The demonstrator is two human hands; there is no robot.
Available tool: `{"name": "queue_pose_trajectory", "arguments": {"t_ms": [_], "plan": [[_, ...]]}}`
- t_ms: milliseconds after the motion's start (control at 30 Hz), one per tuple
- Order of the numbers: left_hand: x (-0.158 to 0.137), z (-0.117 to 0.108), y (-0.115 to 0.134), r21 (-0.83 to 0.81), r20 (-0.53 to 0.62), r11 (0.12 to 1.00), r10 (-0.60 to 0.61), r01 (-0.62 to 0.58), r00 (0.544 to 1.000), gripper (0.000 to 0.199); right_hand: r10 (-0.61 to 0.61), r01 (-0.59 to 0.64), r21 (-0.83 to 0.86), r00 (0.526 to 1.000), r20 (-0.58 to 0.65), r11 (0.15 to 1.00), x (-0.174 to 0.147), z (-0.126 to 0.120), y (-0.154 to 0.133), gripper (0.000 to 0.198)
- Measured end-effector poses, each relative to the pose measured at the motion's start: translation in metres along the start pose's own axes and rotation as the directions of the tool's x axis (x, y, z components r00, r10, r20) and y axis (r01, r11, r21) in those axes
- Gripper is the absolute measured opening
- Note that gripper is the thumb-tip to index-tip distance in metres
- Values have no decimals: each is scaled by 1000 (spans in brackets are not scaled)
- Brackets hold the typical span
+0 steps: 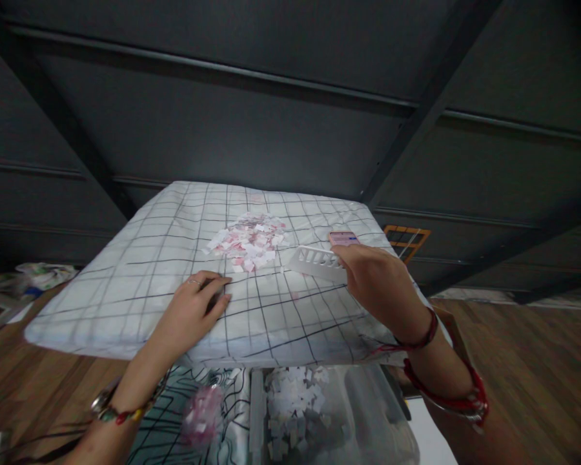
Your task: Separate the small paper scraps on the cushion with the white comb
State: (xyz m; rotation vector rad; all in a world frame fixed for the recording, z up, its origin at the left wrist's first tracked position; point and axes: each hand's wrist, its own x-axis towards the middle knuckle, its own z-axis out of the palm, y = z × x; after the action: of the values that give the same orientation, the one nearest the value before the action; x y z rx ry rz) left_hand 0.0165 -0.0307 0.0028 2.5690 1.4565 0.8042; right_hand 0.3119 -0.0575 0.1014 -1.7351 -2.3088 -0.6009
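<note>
A loose pile of small white and pink paper pieces (252, 239) lies on the checked tablecloth (174, 258). My left hand (196, 303) rests on the cloth, just in front of the pile, with its fingers bent a little and the thumb apart; it holds nothing. My right hand (380, 278) grips the end of a white slotted plastic strip (314, 263), which points left towards the pile. Its exact kind I cannot tell. Right behind that hand, a phone (343, 238) with a lit screen lies on the cloth.
Below the table's front edge stands a clear plastic bin (377, 413) with white paper pieces inside. Left of it, a clear bag of pink bits (203, 413) lies on patterned cloth. A dark panelled wall (252, 129) rises behind the table.
</note>
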Motion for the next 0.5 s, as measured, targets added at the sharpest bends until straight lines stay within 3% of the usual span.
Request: {"name": "queue_pose_trajectory", "arguments": {"t_ms": [500], "plan": [[1, 0, 1, 1, 2, 1000, 10, -10, 1000, 37, -91, 93, 92, 995, -33, 991, 1, -8, -8, 29]]}}
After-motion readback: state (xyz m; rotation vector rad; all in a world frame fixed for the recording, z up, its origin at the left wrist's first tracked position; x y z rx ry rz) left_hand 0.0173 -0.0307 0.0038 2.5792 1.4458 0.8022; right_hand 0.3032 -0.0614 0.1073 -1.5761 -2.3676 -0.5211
